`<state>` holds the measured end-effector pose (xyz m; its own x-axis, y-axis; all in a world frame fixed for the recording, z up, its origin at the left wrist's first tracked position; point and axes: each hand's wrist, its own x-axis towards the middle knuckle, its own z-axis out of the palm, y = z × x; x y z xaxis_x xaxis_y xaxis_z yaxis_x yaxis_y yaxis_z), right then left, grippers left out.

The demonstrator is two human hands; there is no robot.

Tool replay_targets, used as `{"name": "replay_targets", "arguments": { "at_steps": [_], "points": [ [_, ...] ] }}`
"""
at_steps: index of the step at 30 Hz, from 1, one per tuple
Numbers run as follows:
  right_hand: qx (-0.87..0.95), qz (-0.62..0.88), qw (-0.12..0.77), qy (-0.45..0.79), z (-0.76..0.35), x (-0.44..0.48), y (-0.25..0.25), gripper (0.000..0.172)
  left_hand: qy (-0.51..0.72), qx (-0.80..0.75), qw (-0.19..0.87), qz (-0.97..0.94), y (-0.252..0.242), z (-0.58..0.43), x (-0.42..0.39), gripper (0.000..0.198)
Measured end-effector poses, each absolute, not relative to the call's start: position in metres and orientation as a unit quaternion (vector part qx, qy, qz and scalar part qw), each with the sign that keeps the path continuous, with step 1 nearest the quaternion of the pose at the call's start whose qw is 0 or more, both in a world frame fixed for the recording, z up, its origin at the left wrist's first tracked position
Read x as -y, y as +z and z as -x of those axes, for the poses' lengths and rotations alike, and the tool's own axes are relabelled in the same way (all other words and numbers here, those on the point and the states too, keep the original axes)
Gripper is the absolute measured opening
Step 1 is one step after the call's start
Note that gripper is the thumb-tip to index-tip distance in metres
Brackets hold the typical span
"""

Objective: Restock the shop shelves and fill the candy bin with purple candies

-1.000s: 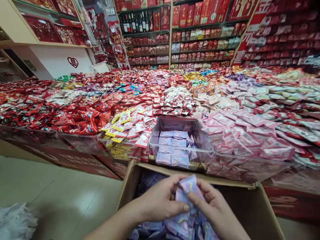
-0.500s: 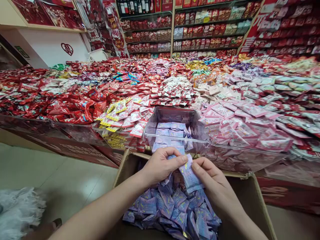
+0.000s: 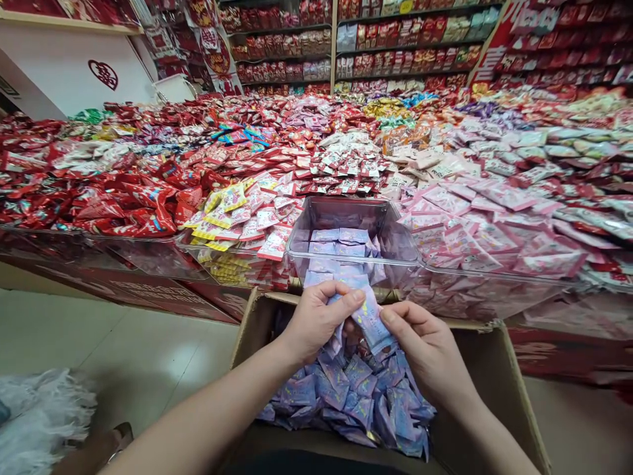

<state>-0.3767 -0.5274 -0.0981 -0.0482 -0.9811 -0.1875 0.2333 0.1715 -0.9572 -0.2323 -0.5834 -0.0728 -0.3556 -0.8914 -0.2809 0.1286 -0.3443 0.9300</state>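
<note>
Above an open cardboard box (image 3: 517,389), my left hand (image 3: 316,320) is closed on small purple packets, one of them partly under its fingers. My right hand (image 3: 428,343) pinches the right edge of a purple packet (image 3: 372,320), whose upper left part lies by my left thumb. Many like packets (image 3: 346,396) fill the middle of the box beneath both hands. Just beyond, a clear plastic bin (image 3: 405,244) holds purple packets (image 3: 341,249) laid in flat rows at its left and middle.
Neighbouring bins are heaped with yellow-and-white packets (image 3: 247,218) on the left and pink packets (image 3: 475,224) on the right. Red packets (image 3: 133,204) lie farther left. Stocked shelves (image 3: 410,49) stand behind. White fluffy material (image 3: 44,409) lies on the floor at lower left.
The view has tilted down slightly, so the shelves and bins sit higher. Both hands stay close together, and the held packet has shifted slightly, more of it now beside my left thumb.
</note>
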Motion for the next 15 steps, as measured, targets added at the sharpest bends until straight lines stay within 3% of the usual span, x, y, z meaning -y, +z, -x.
{"name": "replay_targets", "arguments": {
  "at_steps": [9, 15],
  "points": [
    [-0.549, 0.466, 0.481, -0.501, 0.366, 0.527, -0.093, 0.026, -0.658, 0.507, 0.39, -0.397, -0.08, 0.215, 0.575, 0.023],
    [-0.547, 0.462, 0.504, -0.483, 0.36, 0.512, -0.089, 0.026, -0.658, 0.472, 0.434, -0.395, -0.076, 0.213, 0.571, 0.026]
  ]
}}
